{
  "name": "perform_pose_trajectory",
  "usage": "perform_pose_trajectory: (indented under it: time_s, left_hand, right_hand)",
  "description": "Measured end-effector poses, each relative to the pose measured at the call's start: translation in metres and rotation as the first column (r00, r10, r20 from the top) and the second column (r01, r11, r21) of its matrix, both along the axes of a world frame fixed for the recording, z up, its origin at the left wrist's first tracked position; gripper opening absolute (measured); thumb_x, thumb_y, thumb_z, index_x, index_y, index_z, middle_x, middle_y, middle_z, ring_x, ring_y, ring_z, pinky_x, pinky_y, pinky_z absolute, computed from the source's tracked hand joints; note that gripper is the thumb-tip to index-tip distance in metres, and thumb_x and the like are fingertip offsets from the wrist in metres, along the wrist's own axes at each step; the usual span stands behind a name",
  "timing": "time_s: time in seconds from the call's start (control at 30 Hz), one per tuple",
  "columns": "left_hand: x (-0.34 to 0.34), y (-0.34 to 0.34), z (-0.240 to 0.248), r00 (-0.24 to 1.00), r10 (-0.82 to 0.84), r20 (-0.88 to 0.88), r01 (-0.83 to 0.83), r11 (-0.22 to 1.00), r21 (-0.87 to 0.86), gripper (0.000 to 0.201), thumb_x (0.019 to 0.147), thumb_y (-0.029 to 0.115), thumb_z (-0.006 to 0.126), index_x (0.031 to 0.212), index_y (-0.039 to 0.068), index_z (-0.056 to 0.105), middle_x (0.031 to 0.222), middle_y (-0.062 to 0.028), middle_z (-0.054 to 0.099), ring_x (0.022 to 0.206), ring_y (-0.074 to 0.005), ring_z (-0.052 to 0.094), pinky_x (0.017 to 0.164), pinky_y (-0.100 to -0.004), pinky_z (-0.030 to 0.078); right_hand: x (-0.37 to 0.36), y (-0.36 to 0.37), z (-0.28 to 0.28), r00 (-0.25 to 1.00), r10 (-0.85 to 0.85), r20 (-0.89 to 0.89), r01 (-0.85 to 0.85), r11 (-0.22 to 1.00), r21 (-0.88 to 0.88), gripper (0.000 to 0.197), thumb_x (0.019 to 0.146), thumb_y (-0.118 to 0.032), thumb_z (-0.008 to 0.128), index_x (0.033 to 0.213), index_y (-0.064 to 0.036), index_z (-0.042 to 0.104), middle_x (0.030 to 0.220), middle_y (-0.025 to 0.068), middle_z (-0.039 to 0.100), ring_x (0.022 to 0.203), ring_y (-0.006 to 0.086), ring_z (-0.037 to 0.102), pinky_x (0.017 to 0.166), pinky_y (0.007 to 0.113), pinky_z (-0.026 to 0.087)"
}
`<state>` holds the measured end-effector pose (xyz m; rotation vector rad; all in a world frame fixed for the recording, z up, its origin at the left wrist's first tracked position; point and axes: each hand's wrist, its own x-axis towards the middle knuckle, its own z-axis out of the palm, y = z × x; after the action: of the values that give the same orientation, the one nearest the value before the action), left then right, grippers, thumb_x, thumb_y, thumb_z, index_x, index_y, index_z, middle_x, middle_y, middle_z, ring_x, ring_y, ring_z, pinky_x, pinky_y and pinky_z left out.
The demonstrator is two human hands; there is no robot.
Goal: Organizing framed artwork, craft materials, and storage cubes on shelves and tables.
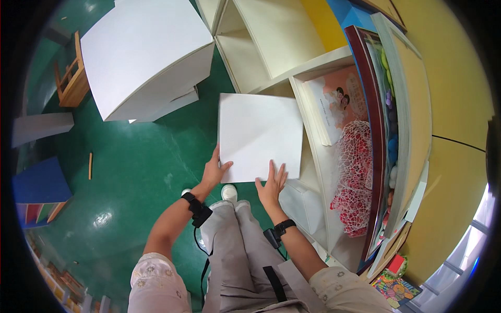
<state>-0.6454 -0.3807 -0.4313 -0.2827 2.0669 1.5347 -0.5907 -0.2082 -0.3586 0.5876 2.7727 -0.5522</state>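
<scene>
A white, square, board-like piece (260,136) with a smooth top lies in front of me, beside the open shelf unit. My left hand (213,171) grips its left edge close to the near corner, thumb on top and the other fingers mostly hidden along the side. My right hand (271,189) rests on its near edge with fingers spread over the surface. What is under the piece, and how deep it is, I cannot tell.
A white table (151,44) stands at the far left beside a wooden chair (74,78). On the right, the white shelf unit (308,112) holds books (336,101) and a red-and-white net bag (355,180). Framed panels (365,135) lean there. A stick (90,166) lies on the green floor.
</scene>
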Motion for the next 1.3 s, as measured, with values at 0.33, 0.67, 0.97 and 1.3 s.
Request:
perform_pose_trajectory:
  time_s: [0.33,0.67,0.97,1.3]
  left_hand:
    - [0.015,0.157,0.005,1.000,0.005,0.015,-0.010,0.949,0.316,0.081,0.076,0.008,0.057,0.135,0.020,0.004,0.108,-0.0275,0.050,0.093,-0.0407,0.053,0.073,-0.0414,0.048]
    - [-0.003,0.027,-0.021,0.975,0.050,0.219,-0.123,0.936,0.331,0.022,0.079,0.011,0.050,0.097,0.008,0.062,0.090,-0.0035,0.063,0.075,-0.0128,0.060,0.066,-0.0254,0.046]
    - [-0.096,-0.281,0.126,0.539,0.839,-0.077,-0.830,0.544,0.125,0.043,0.084,0.032,0.047,0.121,0.011,0.041,0.116,-0.0070,0.048,0.102,-0.0204,0.049,0.077,-0.0361,0.039]
    - [-0.221,-0.273,0.171,0.867,0.455,0.203,-0.486,0.862,0.142,0.075,0.073,0.020,0.065,0.127,-0.002,0.019,0.112,-0.0185,0.044,0.091,-0.0233,0.053,0.064,-0.0298,0.049]
  right_hand:
    - [0.018,0.073,-0.028,0.993,-0.090,-0.072,0.090,0.996,-0.005,0.074,0.071,-0.015,0.062,0.133,-0.0079,0.022,0.137,0.0210,0.014,0.125,0.0406,0.016,0.099,0.048,0.021]
    - [0.007,0.054,0.027,0.990,-0.130,-0.047,0.093,0.875,-0.475,0.026,0.077,-0.001,0.049,0.102,-0.0012,0.057,0.101,0.0147,0.059,0.098,0.0254,0.055,0.085,0.032,0.040]
    - [-0.156,-0.101,0.170,0.829,0.067,-0.555,-0.404,0.758,-0.512,0.023,0.081,0.004,0.041,0.096,0.0007,0.059,0.096,0.0129,0.061,0.091,0.0211,0.059,0.080,0.028,0.044]
    - [-0.317,-0.182,0.100,0.916,-0.274,-0.294,0.093,0.857,-0.507,0.065,0.069,-0.021,0.068,0.123,-0.0045,0.034,0.117,0.0152,0.036,0.107,0.0286,0.040,0.095,0.035,0.030]
